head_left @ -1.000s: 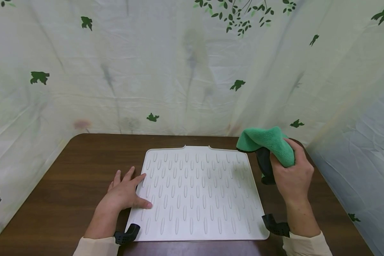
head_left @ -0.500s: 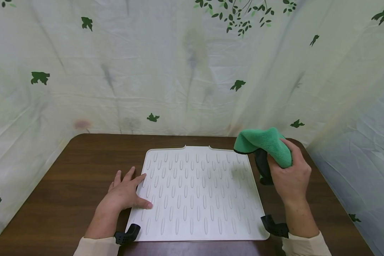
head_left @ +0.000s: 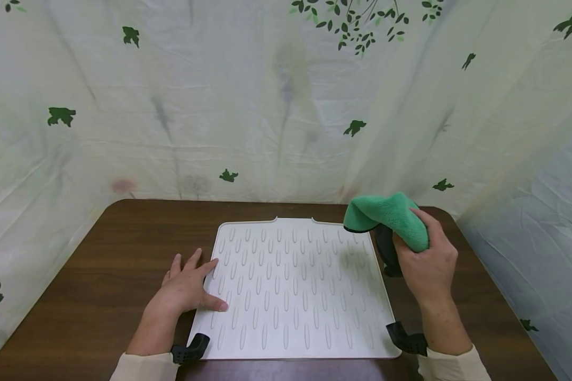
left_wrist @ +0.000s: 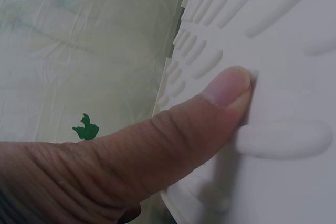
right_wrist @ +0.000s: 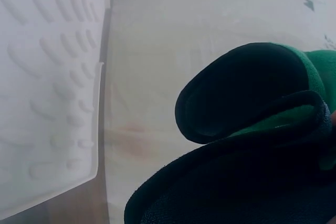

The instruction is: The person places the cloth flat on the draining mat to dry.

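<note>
A white tray-like board (head_left: 286,301) with rows of raised oval ridges lies on the brown table. My left hand (head_left: 183,291) rests on its left edge, fingers spread and thumb on the ridged face. In the left wrist view the thumb (left_wrist: 178,135) presses flat beside a ridge. My right hand (head_left: 429,264) grips a folded green cloth (head_left: 386,214) with a dark underside, held above the board's far right corner. The right wrist view shows the cloth's dark folds (right_wrist: 241,93), apart from the board (right_wrist: 47,103); the right fingers are mostly hidden there.
The brown wooden table (head_left: 138,248) extends on both sides of the board. Behind it hangs a pale curtain (head_left: 248,106) printed with green leaves. A black band (head_left: 190,349) sits on the left wrist, another black band (head_left: 407,338) on the right.
My right hand has moved a little to the left and slightly down with the cloth, bringing it further over the board's corner. The left hand and the board stay in place.
</note>
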`<move>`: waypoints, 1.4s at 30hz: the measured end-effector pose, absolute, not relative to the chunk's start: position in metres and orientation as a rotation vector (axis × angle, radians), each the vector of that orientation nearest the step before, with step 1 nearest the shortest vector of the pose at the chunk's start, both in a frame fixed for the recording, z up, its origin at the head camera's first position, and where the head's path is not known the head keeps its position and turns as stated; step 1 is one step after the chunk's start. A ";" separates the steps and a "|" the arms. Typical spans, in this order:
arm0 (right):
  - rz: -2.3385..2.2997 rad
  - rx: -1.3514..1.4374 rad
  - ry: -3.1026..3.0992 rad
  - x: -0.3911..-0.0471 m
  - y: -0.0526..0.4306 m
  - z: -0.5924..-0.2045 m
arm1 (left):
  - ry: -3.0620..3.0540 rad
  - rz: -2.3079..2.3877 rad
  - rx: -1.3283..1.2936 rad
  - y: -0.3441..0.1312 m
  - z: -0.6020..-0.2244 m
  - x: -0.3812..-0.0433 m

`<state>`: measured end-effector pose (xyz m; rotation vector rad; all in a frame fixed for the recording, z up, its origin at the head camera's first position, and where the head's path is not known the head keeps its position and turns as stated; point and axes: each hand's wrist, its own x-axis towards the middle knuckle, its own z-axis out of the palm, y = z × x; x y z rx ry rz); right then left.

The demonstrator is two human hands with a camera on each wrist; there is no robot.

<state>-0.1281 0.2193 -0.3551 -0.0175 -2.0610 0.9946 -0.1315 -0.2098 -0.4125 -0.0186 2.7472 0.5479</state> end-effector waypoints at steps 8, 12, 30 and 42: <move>0.988 -0.010 -2.067 -0.127 0.218 -0.354 | 2.744 0.550 -0.020 -0.210 -0.413 -0.132; 0.993 -0.017 -2.070 -0.126 0.217 -0.353 | 2.745 0.554 -0.022 -0.210 -0.413 -0.131; 1.023 0.028 -2.103 -0.126 0.213 -0.356 | 2.727 0.577 -0.050 -0.208 -0.413 -0.131; 0.982 0.037 -2.115 -0.127 0.212 -0.357 | 2.723 0.574 -0.052 -0.209 -0.414 -0.131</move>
